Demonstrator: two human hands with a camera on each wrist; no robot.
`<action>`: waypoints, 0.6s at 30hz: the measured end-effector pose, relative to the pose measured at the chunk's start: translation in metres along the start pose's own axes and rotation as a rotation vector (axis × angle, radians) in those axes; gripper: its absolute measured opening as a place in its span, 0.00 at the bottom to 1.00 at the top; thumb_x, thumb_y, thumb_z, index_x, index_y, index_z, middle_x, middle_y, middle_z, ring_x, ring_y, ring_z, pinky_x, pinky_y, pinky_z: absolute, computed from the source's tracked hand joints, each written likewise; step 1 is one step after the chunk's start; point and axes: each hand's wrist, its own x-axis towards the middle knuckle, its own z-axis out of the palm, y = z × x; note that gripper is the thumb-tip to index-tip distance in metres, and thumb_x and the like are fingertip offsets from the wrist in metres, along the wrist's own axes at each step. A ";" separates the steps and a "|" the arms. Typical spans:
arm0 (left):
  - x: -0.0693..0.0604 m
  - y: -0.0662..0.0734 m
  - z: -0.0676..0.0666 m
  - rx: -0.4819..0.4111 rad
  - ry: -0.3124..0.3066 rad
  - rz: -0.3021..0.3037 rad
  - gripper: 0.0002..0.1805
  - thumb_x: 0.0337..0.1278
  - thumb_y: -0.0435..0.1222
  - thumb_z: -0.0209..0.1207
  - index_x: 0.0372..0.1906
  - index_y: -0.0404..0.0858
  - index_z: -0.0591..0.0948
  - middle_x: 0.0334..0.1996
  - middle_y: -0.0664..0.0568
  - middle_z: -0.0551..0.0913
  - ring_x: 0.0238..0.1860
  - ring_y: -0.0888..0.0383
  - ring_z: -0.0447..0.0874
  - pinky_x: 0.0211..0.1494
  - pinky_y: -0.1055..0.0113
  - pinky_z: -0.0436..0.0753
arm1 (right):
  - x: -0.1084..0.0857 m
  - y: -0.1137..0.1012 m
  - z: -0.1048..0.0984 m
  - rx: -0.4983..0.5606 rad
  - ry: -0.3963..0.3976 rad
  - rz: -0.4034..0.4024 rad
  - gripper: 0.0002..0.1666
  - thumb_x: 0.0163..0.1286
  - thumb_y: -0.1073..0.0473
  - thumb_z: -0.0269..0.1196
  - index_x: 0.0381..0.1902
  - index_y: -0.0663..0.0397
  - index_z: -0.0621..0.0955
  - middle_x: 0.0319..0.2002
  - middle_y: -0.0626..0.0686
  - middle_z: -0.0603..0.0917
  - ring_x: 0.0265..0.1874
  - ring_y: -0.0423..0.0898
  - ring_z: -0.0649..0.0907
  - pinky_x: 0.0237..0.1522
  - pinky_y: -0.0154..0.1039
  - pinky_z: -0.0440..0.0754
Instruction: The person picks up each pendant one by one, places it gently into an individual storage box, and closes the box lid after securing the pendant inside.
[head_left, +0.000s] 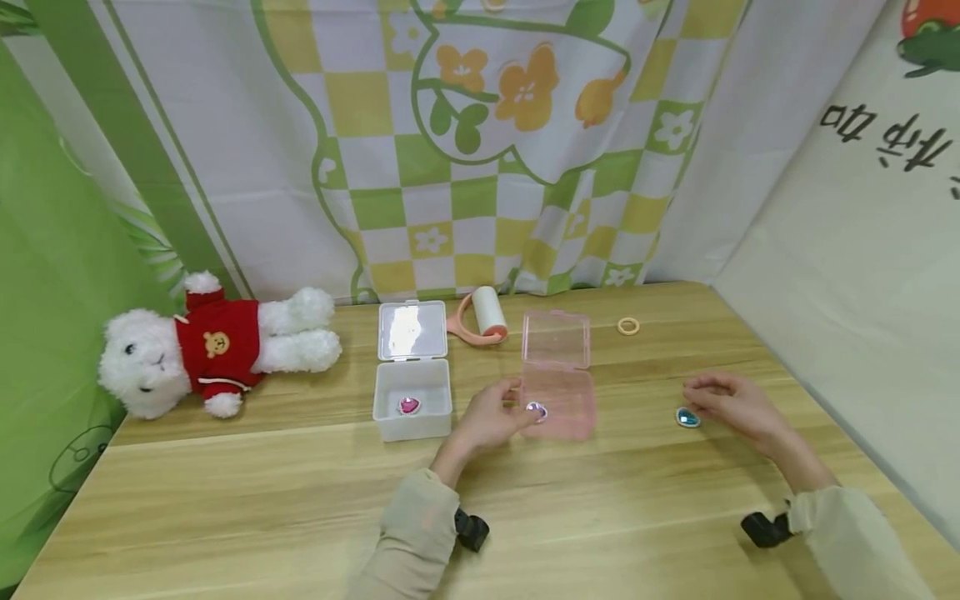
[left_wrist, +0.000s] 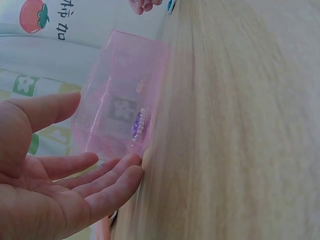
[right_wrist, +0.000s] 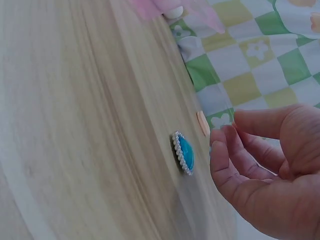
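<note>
My left hand (head_left: 489, 417) is at the left side of a clear pink box (head_left: 576, 408) whose lid stands raised. Its fingers are spread and loosely bent, with fingertips by the box wall; contact cannot be told. Inside the box lies a purple gem with a beaded rim (left_wrist: 139, 125), seen through the wall. On the right, my right hand (head_left: 738, 408) hovers just beside a teal drop-shaped gem (right_wrist: 185, 153) with a pearly edge, which lies on the table. The right thumb and fingertips are close together, loosely bent, with nothing visible between them.
Left of the pink box stands a white box (head_left: 412, 425), lid raised, with a pink gem (head_left: 408, 405) inside. Behind are a lint roller (head_left: 489, 312) and a small wooden ring (head_left: 628, 326). A plush toy in a red sweater (head_left: 225, 346) lies at the table's left.
</note>
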 end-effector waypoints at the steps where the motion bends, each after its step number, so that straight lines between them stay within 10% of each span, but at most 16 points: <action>1: 0.000 0.000 0.000 0.001 0.001 -0.001 0.38 0.56 0.42 0.65 0.68 0.31 0.65 0.62 0.38 0.72 0.61 0.43 0.72 0.61 0.51 0.74 | 0.000 0.001 -0.001 -0.008 0.003 0.000 0.23 0.72 0.64 0.56 0.54 0.82 0.67 0.40 0.50 0.80 0.38 0.39 0.83 0.42 0.34 0.83; 18: 0.000 0.000 0.000 0.009 0.008 0.011 0.37 0.56 0.41 0.65 0.67 0.30 0.66 0.60 0.37 0.74 0.60 0.43 0.72 0.60 0.51 0.74 | -0.001 0.016 0.006 -0.428 0.110 0.044 0.28 0.61 0.54 0.69 0.49 0.74 0.78 0.36 0.55 0.84 0.31 0.36 0.79 0.33 0.31 0.79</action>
